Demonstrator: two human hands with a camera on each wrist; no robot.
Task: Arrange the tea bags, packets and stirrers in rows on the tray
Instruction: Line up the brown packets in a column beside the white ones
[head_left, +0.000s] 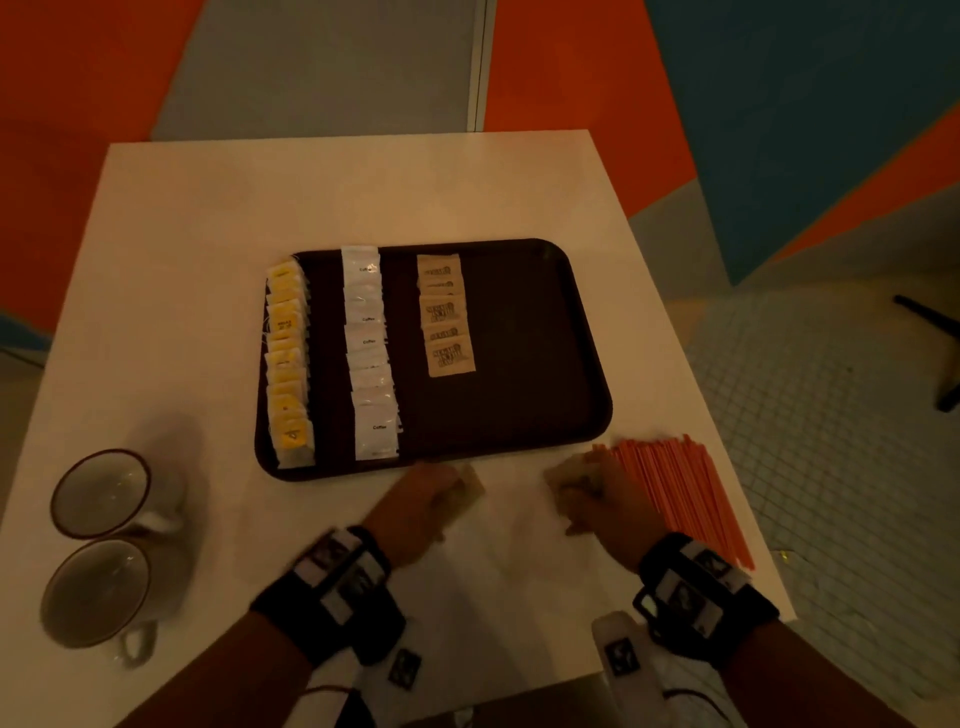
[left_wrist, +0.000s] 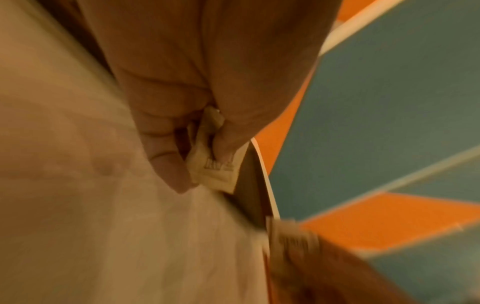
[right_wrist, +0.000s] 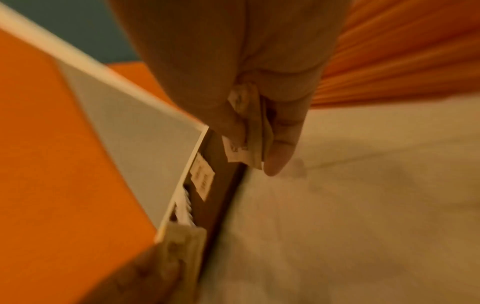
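Observation:
A dark tray (head_left: 545, 364) lies mid-table with a row of yellow tea bags (head_left: 288, 364) on its left edge, a row of white coffee packets (head_left: 370, 353) and a shorter row of brown sugar packets (head_left: 445, 317). In front of the tray my left hand (head_left: 441, 493) pinches brown sugar packets (left_wrist: 213, 162) between thumb and fingers. To its right my right hand (head_left: 582, 493) grips several more brown packets (right_wrist: 249, 139) just above the table. Orange stirrers (head_left: 680, 493) lie in a pile right of that hand.
Two white cups (head_left: 104, 545) stand at the table's (head_left: 208, 260) front left. The table's right edge runs close beside the stirrers. The right third of the tray is bare.

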